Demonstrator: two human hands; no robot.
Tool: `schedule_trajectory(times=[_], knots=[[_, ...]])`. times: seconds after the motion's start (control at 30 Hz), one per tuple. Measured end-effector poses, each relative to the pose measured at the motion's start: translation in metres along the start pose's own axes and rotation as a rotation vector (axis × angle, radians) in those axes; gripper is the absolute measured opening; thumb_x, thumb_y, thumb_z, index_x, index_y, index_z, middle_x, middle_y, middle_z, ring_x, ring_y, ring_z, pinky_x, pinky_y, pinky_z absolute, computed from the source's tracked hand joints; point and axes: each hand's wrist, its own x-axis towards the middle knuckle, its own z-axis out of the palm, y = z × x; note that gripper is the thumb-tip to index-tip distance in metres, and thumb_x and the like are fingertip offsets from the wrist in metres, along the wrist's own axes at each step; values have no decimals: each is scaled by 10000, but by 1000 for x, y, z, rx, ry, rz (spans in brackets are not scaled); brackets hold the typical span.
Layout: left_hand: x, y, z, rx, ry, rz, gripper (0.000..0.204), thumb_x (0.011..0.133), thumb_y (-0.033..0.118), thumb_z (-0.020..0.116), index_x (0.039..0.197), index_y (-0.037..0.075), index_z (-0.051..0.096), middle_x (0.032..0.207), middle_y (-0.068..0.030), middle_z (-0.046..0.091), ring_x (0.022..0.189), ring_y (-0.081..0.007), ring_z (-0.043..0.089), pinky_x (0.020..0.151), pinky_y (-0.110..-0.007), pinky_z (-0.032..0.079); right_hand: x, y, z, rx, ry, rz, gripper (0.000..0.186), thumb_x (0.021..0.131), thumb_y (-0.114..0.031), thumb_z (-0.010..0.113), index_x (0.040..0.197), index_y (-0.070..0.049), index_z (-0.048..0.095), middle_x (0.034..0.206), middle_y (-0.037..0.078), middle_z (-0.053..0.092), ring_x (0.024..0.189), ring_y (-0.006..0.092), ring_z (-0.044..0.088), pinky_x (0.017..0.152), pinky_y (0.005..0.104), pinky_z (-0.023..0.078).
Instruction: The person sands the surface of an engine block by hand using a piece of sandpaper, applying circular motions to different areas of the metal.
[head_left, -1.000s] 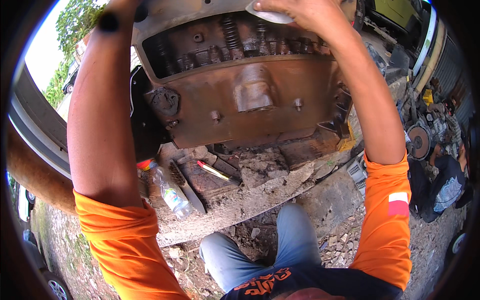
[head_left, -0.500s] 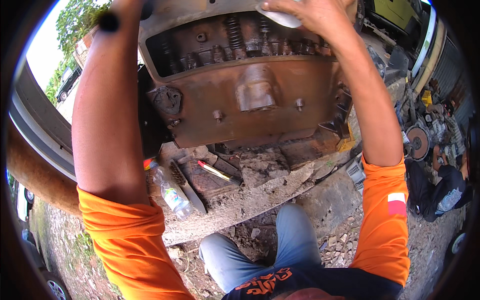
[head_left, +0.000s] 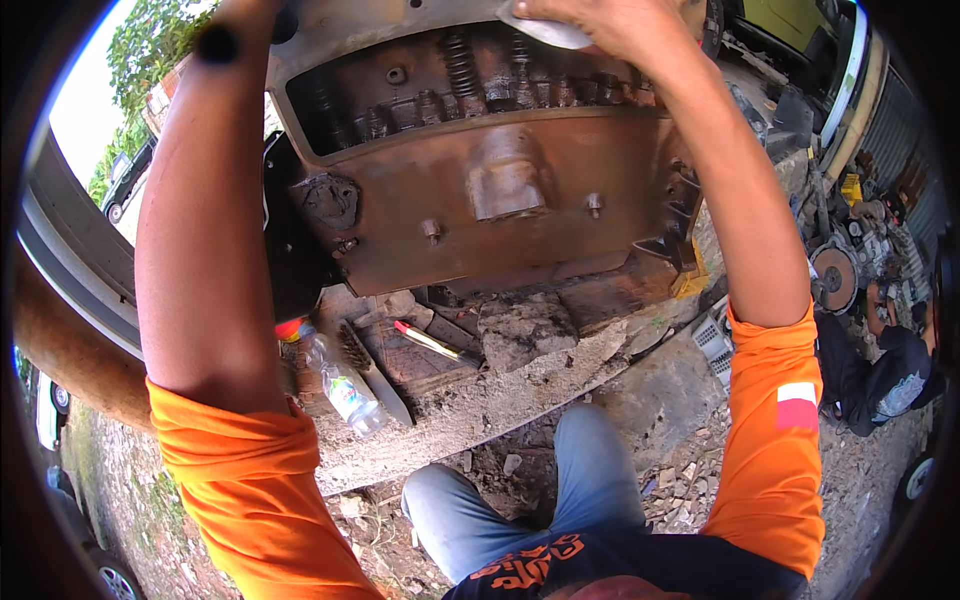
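1. Our right grip (head_left: 618, 24) had fingers closed on a whitish sheet (head_left: 553, 34), up at the engine block's (head_left: 400, 215) far edge!
2. Our left grip? Out of view beyond the block; we couldn't tell.

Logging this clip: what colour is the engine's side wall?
The side wall is mostly rusty brown, clearest in head view.

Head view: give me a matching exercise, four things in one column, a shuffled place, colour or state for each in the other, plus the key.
1. Right hand
2. Plastic bottle
3. Engine
4. Jeans

A. lying on the ledge
B. faded blue
C. holding a pale piece
D. brown, coil spring showing

Pairs: 1-C, 2-A, 3-D, 4-B
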Motion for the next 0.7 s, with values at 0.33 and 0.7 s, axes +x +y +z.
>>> schedule_trajectory(times=[0.33,0.7], knots=[[-26,11,-9,24,-88,-52,1105,696,900,722,1317,-14,723,1317,-261,703,1157,-433,693,872,-593,579,-6,-19,-16,72,-33,-5,1254,692,-482,961,1652,-62,272,1632,368,257,1560,486,204,1208,643,200],[-16,14,-6,32,-41,-67,1059,711,875,736,1291,-10,739,1303,-250,714,1160,-423,695,897,-589,576,-2,11,-15,-73,-5,-27,1240,695,-469,960,1650,-65,279,1641,352,270,1550,508,222,1202,644,226]])
